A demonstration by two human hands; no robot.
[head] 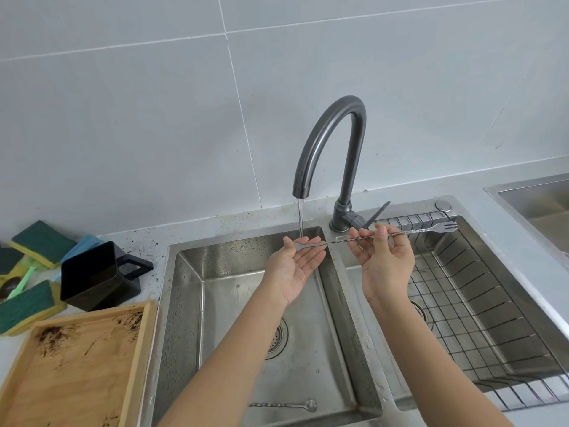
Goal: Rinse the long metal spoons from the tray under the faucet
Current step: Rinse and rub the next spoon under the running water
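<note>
**Rinsing a long spoon under running water**

Holding the long metal spoon [363, 238] level across the divider between two basins, the right hand [386, 263] pinches its twisted stem between thumb and fingertips, palm turned up. The spoon's small bowl lies on the fingers of the left hand [295, 266], which is spread flat and palm-up directly under the faucet [326, 143]. A thin stream of water [300, 217] falls from the spout onto the bowl and the fingertips. The far end of the stem, shaped as a small fork, points right, above the wire rack [480, 291] that sits in the right basin.

A second long spoon [284, 405] with the same twisted stem lies flat on the floor of the left sink basin [191, 303], near the front wall, its bowl pointing right and well apart from the drain [278, 335].

On the counter to the left rests a wooden tray [77, 371], smeared with dark crumbs. Just behind it stands a black container [98, 275] with a handle, and beside that lie several green-and-yellow sponges [40, 248].
</note>
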